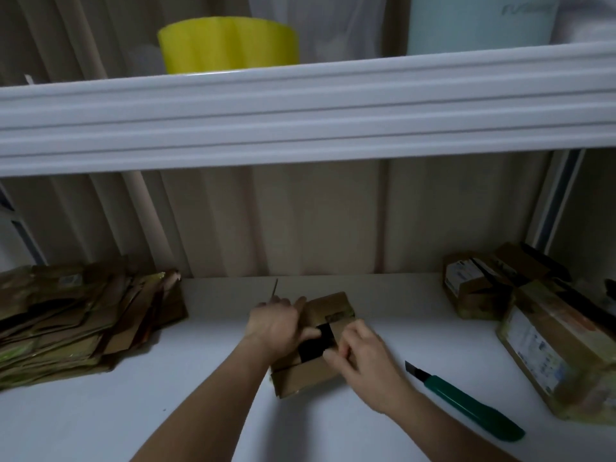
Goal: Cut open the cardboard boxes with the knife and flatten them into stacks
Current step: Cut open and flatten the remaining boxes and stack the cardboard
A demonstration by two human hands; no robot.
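On shelf (100, 411): 2 hands' fingers (308, 333) grip 1 box (328, 311) | 1 knife (466, 400) | 2 sealed boxes (546, 348)

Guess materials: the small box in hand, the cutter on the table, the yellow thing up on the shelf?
Small box: brown cardboard, matte, with folded flaps and a black strip, probably tape. Cutter: green handle with a smooth sheen, likely plastic; dark blade, presumably metal. Yellow thing: glossy and slightly translucent, so likely plastic, but blurred.
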